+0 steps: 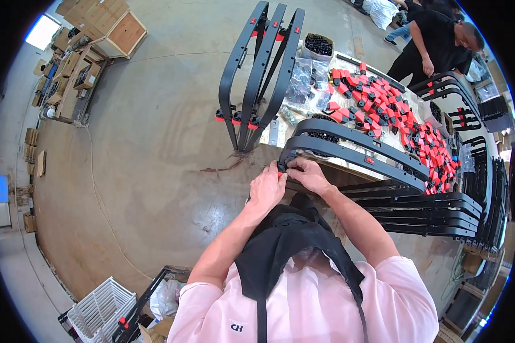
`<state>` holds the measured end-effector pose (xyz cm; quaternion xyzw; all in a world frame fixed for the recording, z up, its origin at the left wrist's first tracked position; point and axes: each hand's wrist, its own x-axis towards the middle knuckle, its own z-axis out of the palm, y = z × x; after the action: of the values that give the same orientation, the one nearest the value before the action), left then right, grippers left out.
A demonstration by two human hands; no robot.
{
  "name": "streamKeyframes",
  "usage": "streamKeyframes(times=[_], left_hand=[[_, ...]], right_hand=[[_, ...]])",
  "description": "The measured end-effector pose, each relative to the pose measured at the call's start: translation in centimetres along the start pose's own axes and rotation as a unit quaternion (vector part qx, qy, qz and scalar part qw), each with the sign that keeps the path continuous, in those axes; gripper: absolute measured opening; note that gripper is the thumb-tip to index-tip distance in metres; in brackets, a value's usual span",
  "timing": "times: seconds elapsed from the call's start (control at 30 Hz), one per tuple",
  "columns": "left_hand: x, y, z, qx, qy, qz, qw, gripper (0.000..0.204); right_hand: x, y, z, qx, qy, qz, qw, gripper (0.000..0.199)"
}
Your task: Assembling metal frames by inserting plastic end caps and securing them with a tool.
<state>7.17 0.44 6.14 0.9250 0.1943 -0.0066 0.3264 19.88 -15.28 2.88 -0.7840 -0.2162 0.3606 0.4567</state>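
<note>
At a smooth, round-cornered matte-black frame, the left hand pinches a small red piece, the right hand's fingers curled, hold unclear.

Left grip close beside right grip

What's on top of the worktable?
Piled red-and-black parts, clear plastic bags, a box of small black pieces. Whatever the near black frame covers can't be seen.
</note>
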Motion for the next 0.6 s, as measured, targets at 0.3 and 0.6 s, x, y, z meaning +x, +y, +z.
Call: streamKeyframes(times=[0.3,0.6], left_hand=[[0.1,0.1,-0.1,-0.012,-0.023,-0.019,0.999,0.059],[0.1,-0.2,0.5,-0.016,-0.012,-0.021,1.000,0.050]], right_hand=[[-0.7,-1.0,0.5,-0.022,0.047,-0.059,0.997,0.035],[-0.8,-1.8,0.6,-0.130,0.074,-0.114,0.982,0.030]])
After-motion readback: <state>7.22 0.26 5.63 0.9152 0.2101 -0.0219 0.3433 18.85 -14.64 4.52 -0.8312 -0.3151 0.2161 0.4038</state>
